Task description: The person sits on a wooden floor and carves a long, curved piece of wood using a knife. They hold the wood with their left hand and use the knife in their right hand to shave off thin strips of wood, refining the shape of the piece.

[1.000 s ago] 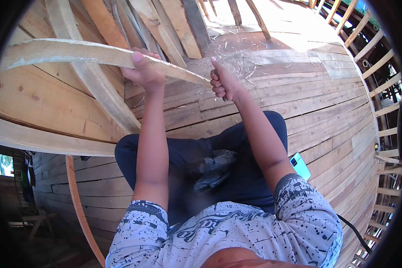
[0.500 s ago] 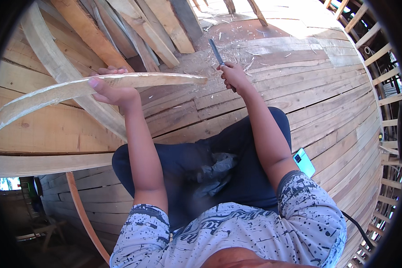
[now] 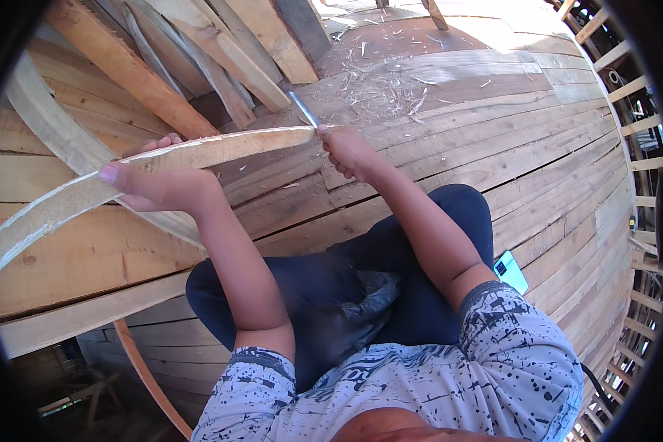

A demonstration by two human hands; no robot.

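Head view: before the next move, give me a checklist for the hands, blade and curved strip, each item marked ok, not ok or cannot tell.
1. Left hand gripping the curved wooden strip: ok.
2. Right hand closed on the blade: ok.
3. Left hand away from the blade: ok, well back along the strip.
4. Blade edge touching the strip's end: cannot tell.
5. Shavings swept up: not ok, scattered over the planks.
6. Phone away from the blade: ok, off to the right.

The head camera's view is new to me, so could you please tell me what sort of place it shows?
Most likely a woodworking or timber construction site, perhaps for boatbuilding: wood shavings litter the plank floor, and wooden boards are grouped nearby.
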